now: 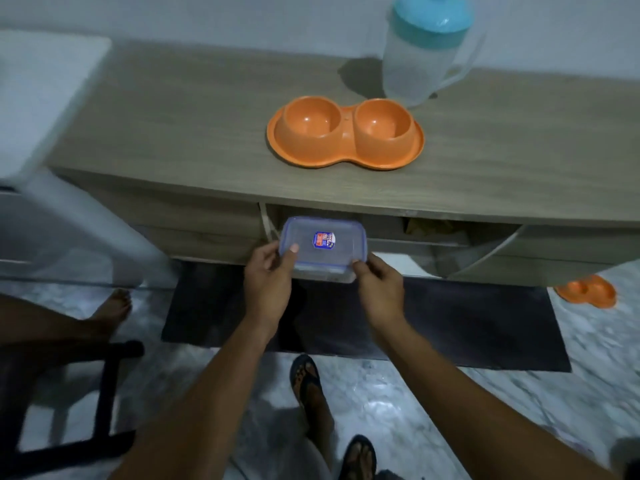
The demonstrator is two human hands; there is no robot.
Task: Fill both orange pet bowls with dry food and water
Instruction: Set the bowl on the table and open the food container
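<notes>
L hand (268, 271) & R hand (379, 285) hold clear lidded box (323, 249) below wood table (173, 126) edge, fingers (360, 268) curled on its corners. Orange dbl bowl (344, 133) on table by teal-lid jug (426, 50); 2nd orange bowl (588, 291) on marble floor (381, 403).

Double pet bowl (344, 133): moulded orange plastic, smooth, with a soft gloss. Pitcher (415, 71): frosted translucent plastic; its lid (433, 26), opaque teal plastic with a slight sheen. Storage box (341, 252): clear, smooth plastic, blue-edged at the rim, bearing a glossy printed label (324, 240). Cabinet top (173, 133): grey-brown wood-grain surface, matt. Floor mat (450, 327): dark, matt. Floor (398, 410): marbled tile, polished and reflective.
</notes>
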